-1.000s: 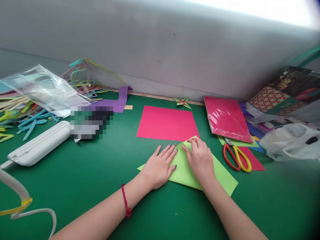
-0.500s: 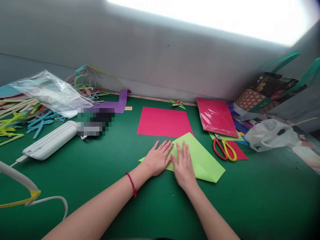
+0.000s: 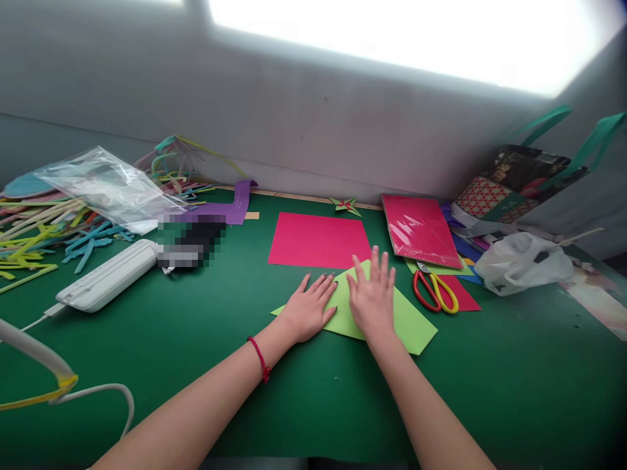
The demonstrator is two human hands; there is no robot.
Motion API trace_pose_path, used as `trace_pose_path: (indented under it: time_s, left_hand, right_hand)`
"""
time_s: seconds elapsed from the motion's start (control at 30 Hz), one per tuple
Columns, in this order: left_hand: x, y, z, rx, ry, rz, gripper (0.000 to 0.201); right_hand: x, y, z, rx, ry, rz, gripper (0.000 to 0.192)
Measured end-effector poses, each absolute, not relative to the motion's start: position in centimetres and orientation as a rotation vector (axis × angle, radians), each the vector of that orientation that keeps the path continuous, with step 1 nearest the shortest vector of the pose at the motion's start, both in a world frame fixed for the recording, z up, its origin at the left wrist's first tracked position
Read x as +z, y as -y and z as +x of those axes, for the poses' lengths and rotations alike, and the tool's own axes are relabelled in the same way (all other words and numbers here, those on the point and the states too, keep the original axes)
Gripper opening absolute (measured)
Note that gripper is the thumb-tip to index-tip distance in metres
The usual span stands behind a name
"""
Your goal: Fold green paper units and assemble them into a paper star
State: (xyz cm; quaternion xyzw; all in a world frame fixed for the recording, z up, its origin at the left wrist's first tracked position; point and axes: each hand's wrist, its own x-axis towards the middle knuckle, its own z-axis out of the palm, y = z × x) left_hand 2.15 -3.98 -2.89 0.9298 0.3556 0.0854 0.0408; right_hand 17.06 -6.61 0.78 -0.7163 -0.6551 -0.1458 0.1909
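Seems to be smoothing the folded lime-green paper (image 3: 414, 324) midway between the front and back edges of the surface (image 3: 304, 411), with left hand (image 3: 307, 311) spread on it, right hand (image 3: 373, 300) splayed over it, next likely needing firm pressure along the fold.

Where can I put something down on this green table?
Bare green table shows between the white device and the left hand, and below the scissors, right of the right forearm. It's crowded far left, with colourful strips and a clear bag, and far right around the white bag.
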Motion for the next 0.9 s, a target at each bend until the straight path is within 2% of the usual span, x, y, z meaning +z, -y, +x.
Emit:
trace_pose_path:
  time_s: [0.3, 0.47, 0.77, 0.9]
  left_hand:
    - [-2.9, 4.0, 1.9, 0.300, -1.176, 2.832, 0.053]
    - [-2.9, 3.9, 1.4, 0.407, -1.586, 2.700, 0.052]
    - [-2.7, 3.1, -5.7, 0.400, -1.810, 2.671, 0.050]
    - [-1.1, 4.2, -5.7, 0.496, -1.930, 2.649, 0.048]
  right_hand:
    - [-4.1, 3.2, 16.5, 0.005, 1.790, -2.025, 0.047]
    - [-4.2, 3.2, 17.2, 0.079, 1.665, -1.922, 0.049]
    - [-4.4, 3.4, 17.3, 0.134, 1.668, -1.888, 0.055]
    - [-4.4, 3.4, 17.1, 0.120, 1.672, -1.887, 0.057]
